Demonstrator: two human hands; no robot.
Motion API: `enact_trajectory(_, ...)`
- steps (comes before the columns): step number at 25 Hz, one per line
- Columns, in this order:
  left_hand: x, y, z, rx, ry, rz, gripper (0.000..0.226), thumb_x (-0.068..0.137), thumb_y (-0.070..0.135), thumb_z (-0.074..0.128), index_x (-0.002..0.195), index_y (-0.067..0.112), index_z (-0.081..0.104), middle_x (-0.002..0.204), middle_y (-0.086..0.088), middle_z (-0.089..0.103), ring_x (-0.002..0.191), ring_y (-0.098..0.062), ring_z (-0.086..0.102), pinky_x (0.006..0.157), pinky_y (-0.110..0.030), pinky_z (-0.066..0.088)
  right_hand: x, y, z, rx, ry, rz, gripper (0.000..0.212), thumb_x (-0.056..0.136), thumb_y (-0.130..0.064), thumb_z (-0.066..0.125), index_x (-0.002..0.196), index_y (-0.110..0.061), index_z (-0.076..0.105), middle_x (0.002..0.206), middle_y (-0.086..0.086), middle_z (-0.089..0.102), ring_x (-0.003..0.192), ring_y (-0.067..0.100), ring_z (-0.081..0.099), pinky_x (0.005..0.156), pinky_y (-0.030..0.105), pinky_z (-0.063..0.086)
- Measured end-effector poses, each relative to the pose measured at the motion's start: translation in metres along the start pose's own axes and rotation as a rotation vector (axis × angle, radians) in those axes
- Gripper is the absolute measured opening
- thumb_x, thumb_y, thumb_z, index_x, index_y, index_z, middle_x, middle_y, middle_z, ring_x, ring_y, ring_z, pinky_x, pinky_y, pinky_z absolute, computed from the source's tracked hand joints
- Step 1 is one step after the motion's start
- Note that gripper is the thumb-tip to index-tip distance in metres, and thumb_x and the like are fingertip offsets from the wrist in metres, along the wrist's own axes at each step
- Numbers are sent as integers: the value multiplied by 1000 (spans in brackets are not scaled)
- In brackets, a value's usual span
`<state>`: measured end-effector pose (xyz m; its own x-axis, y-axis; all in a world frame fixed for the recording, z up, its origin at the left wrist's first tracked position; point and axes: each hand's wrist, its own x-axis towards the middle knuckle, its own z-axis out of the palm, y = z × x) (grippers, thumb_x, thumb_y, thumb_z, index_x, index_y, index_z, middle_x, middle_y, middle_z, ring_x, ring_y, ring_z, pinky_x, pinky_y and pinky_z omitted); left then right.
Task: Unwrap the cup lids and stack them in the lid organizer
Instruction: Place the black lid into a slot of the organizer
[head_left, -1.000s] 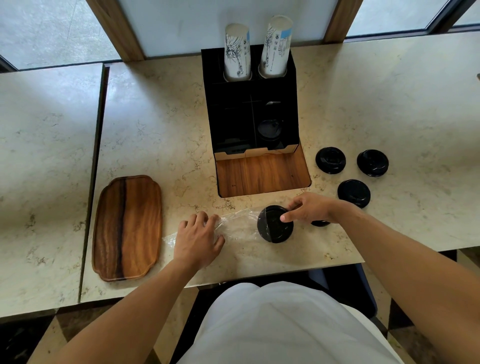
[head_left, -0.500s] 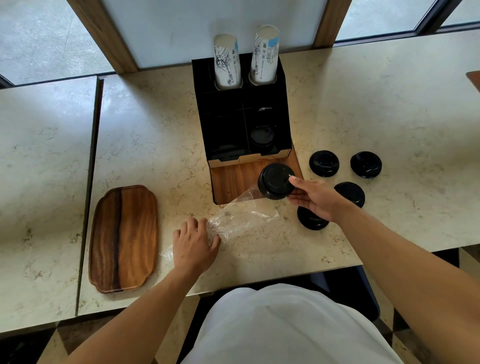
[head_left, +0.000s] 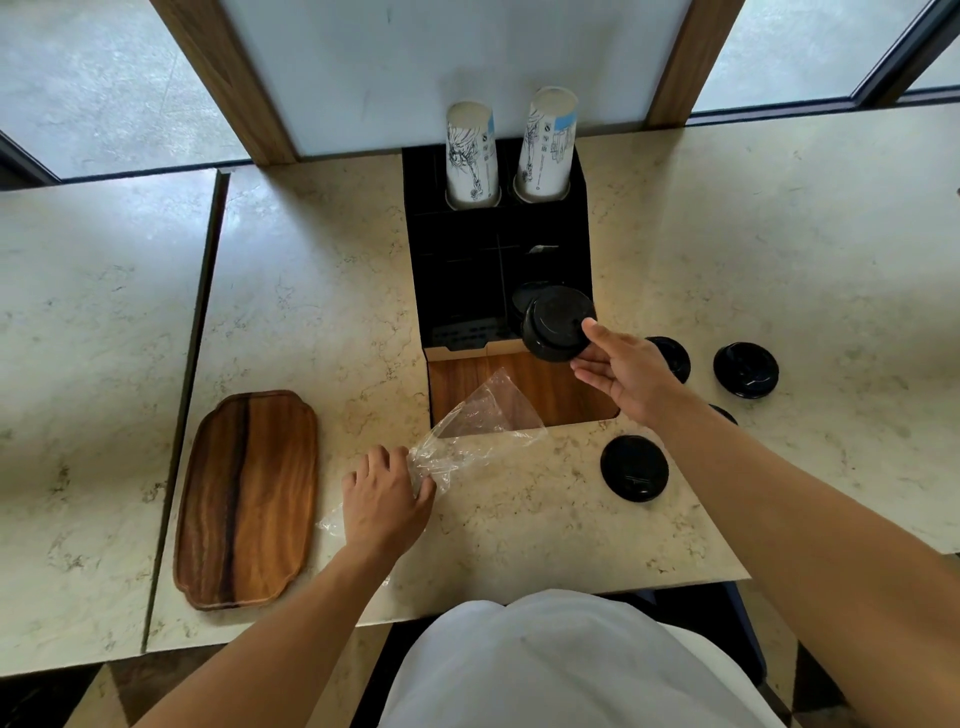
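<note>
At the near edge of the counter (head_left: 322, 291), the left hand (head_left: 382, 501) lies on the clear plastic wrap (head_left: 480, 423), thumb and curled fingers pinching its gathered end against the stone. The open mouth of the wrap stands slack and empty, tilted toward the organizer. A wooden tray (head_left: 249, 499) lies to the left, apart from the work. One loose lid (head_left: 634, 468) rests flat on the counter by the right forearm; two more lids (head_left: 746, 370) lie further right, one partly hidden behind the wrist.

Further out, the right hand (head_left: 621, 371) holds a short stack of black lids (head_left: 558, 323), thumb on top and fingers pinching the lower rim, tilted over the front right compartment of the black organizer (head_left: 457, 270). A lid appears to sit in that compartment already. Two paper cup stacks (head_left: 471, 156) stand in the rear slots.

Judgement: the stack should be levelled before lowering, centred over the compartment, and set squarely onto the lid below; released while tilted, it may catch on the divider or spill. The pinch should open only once the stack is seated.
</note>
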<state>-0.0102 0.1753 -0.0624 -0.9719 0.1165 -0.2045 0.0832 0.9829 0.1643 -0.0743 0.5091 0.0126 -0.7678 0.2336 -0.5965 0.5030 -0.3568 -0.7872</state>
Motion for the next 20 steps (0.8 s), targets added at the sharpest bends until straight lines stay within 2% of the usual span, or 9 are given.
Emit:
enact_trajectory(2, 3, 0, -1, 4, 4, 2, 47, 92, 50, 50, 120, 14, 61, 108, -8, 60, 100, -29, 56, 87, -44, 44, 10, -11, 1, -41, 43, -20, 30, 93, -33, 72, 115, -13, 65, 108, 14, 73, 101, 28, 73, 93, 42, 60)
enact_trajectory(5, 5, 2, -1, 26, 4, 6, 48, 90, 52, 42, 113, 15, 63, 102, -7, 60, 93, -28, 57, 83, -44, 45, 28, -29, 7, -80, 95, -20, 33, 94, -26, 71, 123, -11, 64, 116, 13, 70, 106, 30, 71, 94, 46, 59)
enact_trajectory(9, 4, 3, 0, 46, 9, 2, 49, 88, 53, 37, 107, 15, 63, 97, -7, 59, 87, -27, 56, 78, -42, 45, 51, -45, 24, -245, 178, -86, 24, 95, -23, 67, 119, -17, 69, 122, 9, 67, 109, 28, 68, 91, 42, 61)
enact_trajectory(13, 10, 6, -3, 46, -8, -22, 51, 88, 54, 37, 110, 16, 62, 100, -6, 59, 90, -26, 55, 80, -42, 45, 67, -52, 46, -514, 242, -178, 12, 95, -32, 65, 101, -25, 73, 99, -4, 71, 102, 24, 70, 90, 39, 60)
enact_trajectory(17, 18, 7, -5, 28, -24, -35, 50, 87, 54, 39, 111, 15, 62, 103, -7, 58, 93, -28, 55, 81, -42, 46, 77, -48, 63, -737, 337, -269, 37, 100, -39, 56, 123, -14, 71, 116, 6, 72, 108, 23, 66, 81, 26, 48)
enact_trajectory(20, 18, 6, -3, 23, -17, -31, 49, 86, 52, 41, 110, 15, 62, 102, -8, 56, 92, -29, 55, 80, -42, 46, 82, -45, 70, -743, 393, -318, 38, 105, -36, 51, 129, -11, 66, 122, 9, 70, 112, 24, 65, 78, 22, 41)
